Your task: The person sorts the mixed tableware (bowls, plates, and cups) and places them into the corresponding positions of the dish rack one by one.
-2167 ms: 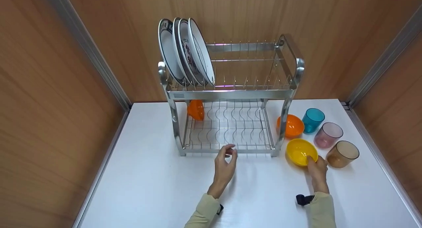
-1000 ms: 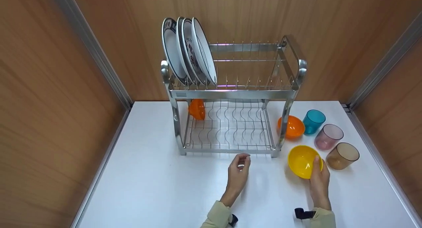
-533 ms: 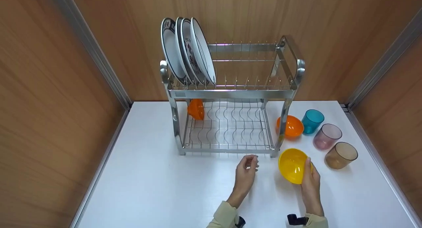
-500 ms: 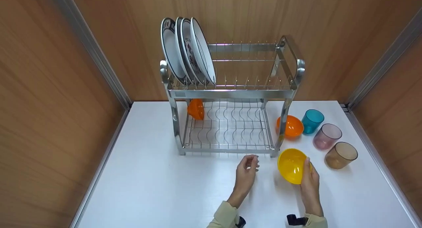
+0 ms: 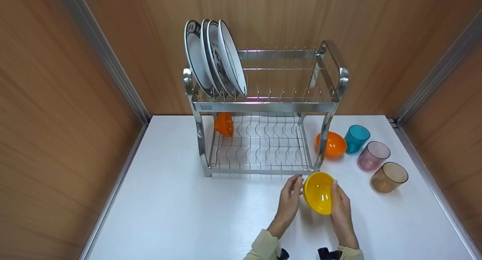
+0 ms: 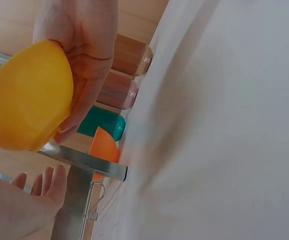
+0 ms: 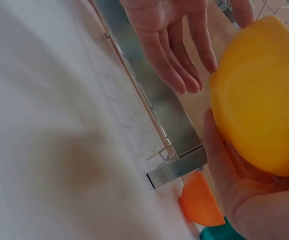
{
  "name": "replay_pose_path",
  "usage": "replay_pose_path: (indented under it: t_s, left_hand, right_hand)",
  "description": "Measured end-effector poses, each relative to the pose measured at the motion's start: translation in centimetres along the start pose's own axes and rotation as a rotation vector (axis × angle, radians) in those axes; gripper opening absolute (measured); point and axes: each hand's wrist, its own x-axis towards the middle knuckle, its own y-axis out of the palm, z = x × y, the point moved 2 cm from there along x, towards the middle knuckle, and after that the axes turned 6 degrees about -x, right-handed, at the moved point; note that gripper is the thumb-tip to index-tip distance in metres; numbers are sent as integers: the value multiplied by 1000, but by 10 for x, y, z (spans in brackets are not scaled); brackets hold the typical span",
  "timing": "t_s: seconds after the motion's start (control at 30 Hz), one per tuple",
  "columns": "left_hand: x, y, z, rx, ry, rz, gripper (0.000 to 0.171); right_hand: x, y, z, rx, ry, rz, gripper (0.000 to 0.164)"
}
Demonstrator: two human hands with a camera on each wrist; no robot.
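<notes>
My right hand (image 5: 341, 211) grips a yellow bowl (image 5: 318, 194) by its right side, thumb over the rim and fingers under the outside. The bowl is tilted, its inside facing up and left, and the wrist views show it raised above the white table. My left hand (image 5: 289, 202) is at the bowl's left side, fingers loosely bent with fingertips right at the wall. In the right wrist view, the left fingers (image 7: 177, 55) hang beside the yellow bowl (image 7: 262, 95) without wrapping round it. Just behind both hands stands a two-tier metal dish rack (image 5: 260, 172).
Several plates (image 5: 229, 60) stand upright at the left of the upper tier. One orange bowl (image 5: 224, 125) sits on edge in the lower tier; another orange bowl (image 5: 335, 144) is right of the rack. Beside it are a teal cup (image 5: 357, 139), a pink cup (image 5: 373, 155) and a brown cup (image 5: 389, 177).
My right hand has lifted the yellow bowl from beside the cups and carried it left and towards me, tilting it. My left hand has moved right from the rack's front to meet it.
</notes>
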Motion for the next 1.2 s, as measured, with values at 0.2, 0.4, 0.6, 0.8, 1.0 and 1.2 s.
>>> replay_pose_path:
  t_s: [0.2, 0.4, 0.6, 0.8, 1.0, 1.2]
  left_hand:
    - [-4, 9, 0, -45, -54, 98, 52]
    - [-9, 15, -6, -129, -47, 160, 52]
    - [-8, 17, -13, -163, -14, 150, 43]
    - [-10, 20, -17, -71, 70, 164, 42]
    - [-11, 18, -25, 35, 208, 152, 52]
    - [-6, 13, -30, 167, 290, 112, 62]
  right_hand:
    - [-2, 12, 0, 94, -24, 49, 74]
    - [-3, 18, 3, 108, -36, 32, 74]
    - [-1, 21, 8, 84, -17, 35, 78]
    - [-7, 26, 23, 45, -95, 23, 69]
    - [-16, 33, 42, 95, -208, 19, 57]
    - [-2, 36, 35, 134, -261, 22, 54]
